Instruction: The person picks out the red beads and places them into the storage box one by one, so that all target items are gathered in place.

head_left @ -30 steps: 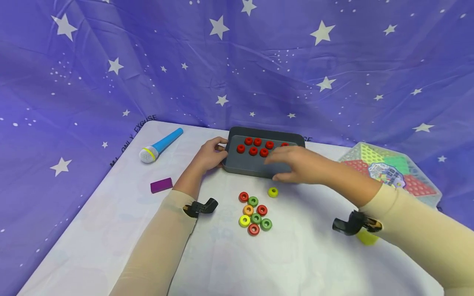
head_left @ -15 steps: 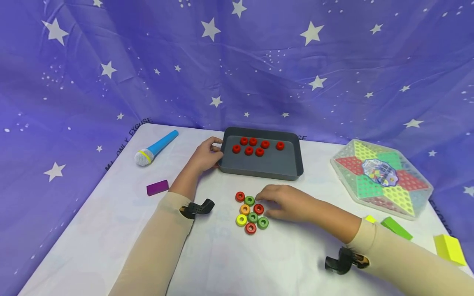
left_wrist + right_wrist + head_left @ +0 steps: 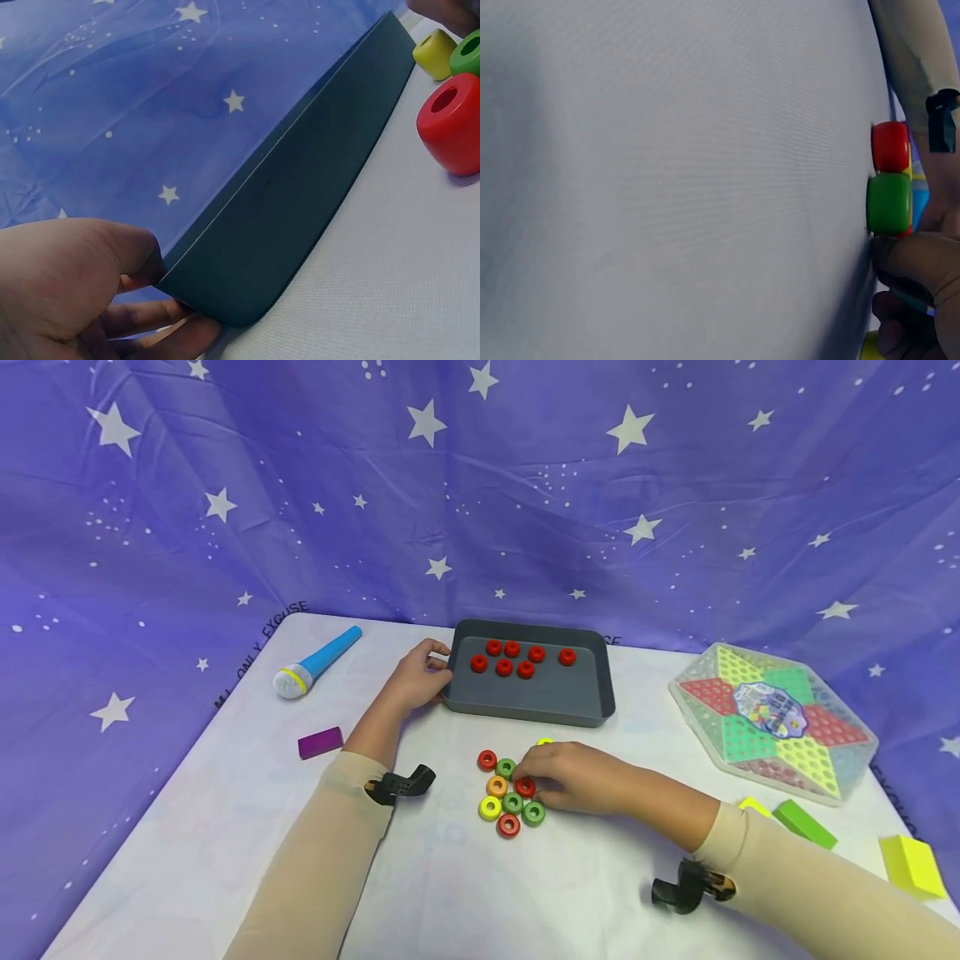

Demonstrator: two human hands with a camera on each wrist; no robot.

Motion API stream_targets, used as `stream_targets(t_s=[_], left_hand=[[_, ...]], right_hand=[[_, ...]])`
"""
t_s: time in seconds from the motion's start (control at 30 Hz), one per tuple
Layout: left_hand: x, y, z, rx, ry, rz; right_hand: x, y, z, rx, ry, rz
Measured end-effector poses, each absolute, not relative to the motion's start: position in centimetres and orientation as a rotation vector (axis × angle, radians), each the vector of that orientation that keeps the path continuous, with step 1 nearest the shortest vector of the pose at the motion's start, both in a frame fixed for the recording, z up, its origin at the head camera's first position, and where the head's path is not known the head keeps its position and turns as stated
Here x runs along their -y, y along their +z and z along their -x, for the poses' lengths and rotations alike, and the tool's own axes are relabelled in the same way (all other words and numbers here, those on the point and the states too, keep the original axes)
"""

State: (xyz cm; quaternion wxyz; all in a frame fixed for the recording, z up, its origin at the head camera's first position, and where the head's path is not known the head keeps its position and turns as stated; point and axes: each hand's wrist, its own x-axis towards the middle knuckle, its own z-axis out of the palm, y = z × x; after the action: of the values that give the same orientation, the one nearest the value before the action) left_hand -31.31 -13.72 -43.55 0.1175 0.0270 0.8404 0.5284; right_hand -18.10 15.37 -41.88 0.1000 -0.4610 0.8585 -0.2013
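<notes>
A dark grey baking tray (image 3: 525,697) lies at the back of the table, holding several red ring beads (image 3: 526,670). My left hand (image 3: 414,678) grips its left side; in the left wrist view the thumb is at the rim and the fingers (image 3: 184,336) are below the corner. In front of the tray is a cluster of red, green, yellow and orange beads. My right hand (image 3: 581,778) has finger and thumb around the red bead (image 3: 525,788) at the cluster's right, beside a green bead (image 3: 533,813). The right wrist view hides that red bead behind the hand.
A yellow bead (image 3: 545,742) shows partly behind the right hand. Left of the tray lie a blue toy microphone (image 3: 318,662) and a purple block (image 3: 320,742). To the right are a hexagonal game board (image 3: 776,722), a green block (image 3: 806,823) and a yellow block (image 3: 912,867).
From over the tray, my right hand has come down toward the loose beads, and its fingers have closed in on a red one. The left hand stays at the tray; the view shifted slightly.
</notes>
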Motion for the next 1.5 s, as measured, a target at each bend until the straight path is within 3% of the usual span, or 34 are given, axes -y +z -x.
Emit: stream_targets(t_s=[0.3, 0.63, 0.8, 1.17, 1.5], left_hand=[[13.6, -43.4, 31.2, -2.463, 1.551, -0.100], [13.0, -43.4, 31.4, -2.460, 1.536, -0.118], [12.6, -43.3, 31.5, -2.468, 1.509, -0.135], [14.6, -43.5, 31.1, -2.467, 1.520, -0.120], [14.0, -43.7, 31.3, -2.447, 1.544, -0.129]], right_hand=[[-17.1, -38.9, 19.4, -2.503, -0.773, 1.342], [-21.4, -34.4, 25.4, -2.680, -0.727, 0.930], [-22.7, -33.3, 28.6, -2.711, -0.709, 0.845], [-19.5, -33.6, 33.8, -2.717, -0.528, 0.919], [-17.6, -38.1, 34.6, -2.695, -0.231, 0.984]])
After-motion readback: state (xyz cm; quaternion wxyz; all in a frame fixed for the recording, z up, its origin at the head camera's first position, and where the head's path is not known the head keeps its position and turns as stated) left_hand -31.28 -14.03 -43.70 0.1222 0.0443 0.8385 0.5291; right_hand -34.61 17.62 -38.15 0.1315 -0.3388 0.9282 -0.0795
